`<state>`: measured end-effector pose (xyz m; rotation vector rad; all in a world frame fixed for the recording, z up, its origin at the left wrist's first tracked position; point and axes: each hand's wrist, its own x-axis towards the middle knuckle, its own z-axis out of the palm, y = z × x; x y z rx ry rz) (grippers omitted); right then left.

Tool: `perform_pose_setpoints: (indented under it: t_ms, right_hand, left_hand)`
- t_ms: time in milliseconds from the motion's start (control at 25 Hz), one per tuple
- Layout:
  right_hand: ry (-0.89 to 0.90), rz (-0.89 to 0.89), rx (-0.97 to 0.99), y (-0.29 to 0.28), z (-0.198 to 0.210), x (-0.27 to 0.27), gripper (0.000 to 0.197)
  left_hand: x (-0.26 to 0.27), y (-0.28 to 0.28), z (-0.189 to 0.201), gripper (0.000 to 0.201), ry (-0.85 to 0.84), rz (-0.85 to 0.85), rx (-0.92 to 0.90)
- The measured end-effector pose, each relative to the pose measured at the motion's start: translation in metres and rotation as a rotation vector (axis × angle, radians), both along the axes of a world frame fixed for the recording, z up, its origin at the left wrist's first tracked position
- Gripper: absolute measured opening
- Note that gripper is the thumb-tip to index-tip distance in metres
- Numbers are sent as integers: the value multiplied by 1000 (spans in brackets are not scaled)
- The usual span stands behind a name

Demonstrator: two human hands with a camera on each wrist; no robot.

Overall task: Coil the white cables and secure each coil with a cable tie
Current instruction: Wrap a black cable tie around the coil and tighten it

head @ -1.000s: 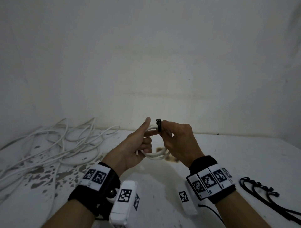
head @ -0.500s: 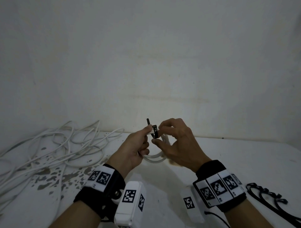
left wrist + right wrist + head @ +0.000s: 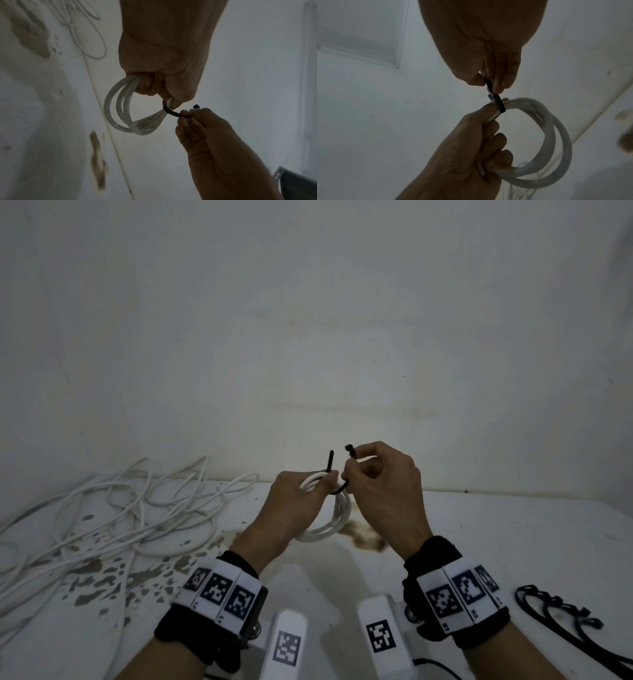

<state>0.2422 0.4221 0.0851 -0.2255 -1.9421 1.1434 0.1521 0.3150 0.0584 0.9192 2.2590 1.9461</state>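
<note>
A small coil of white cable [image 3: 337, 522] [image 3: 120, 108] [image 3: 547, 135] hangs above the table. My left hand [image 3: 298, 501] [image 3: 163, 65] [image 3: 471, 155] grips the coil's strands in its curled fingers. A black cable tie [image 3: 340, 489] [image 3: 173, 113] [image 3: 498, 102] passes under the strands beside my left fingertips. One end of the tie stands up above my left hand. My right hand [image 3: 376, 484] [image 3: 197, 128] [image 3: 488, 60] pinches the other end, whose tip pokes out above the fingers.
A loose tangle of white cables [image 3: 120, 508] lies on the stained white table [image 3: 496, 542] at the left. Black cable ties [image 3: 565, 621] lie at the right near the front edge. A white wall stands close behind the table.
The hands rose a little and drew slightly apart. The tie, held together at the coil's top before, now loops under the strands with its two ends separated.
</note>
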Motion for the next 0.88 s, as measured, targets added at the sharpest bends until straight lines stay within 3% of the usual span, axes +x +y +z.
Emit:
perform_pose_setpoints:
  t_ms: [120, 320, 440, 720, 800, 880]
  right_hand:
    - [-14, -62, 112, 5, 0, 3, 17]
    - [-55, -94, 230, 8, -4, 0, 26]
    - [-76, -93, 258, 8, -6, -3, 27]
    - [-253, -22, 394, 13, -1, -1, 20]
    - [-277, 65, 343, 16, 2, 2, 13]
    - [-286, 255, 112, 17, 4, 6, 8]
  left_hand:
    - [-1, 1, -4, 22, 231, -35, -96]
    - [-9, -4, -6, 24, 395, -52, -140]
    - [-10, -6, -2, 38, 454, -66, -204]
    - [-12, -17, 9, 35, 550, -33, -340]
    - [-14, -21, 12, 34, 569, -78, -372]
    - [-12, -25, 14, 32, 571, -166, -356]
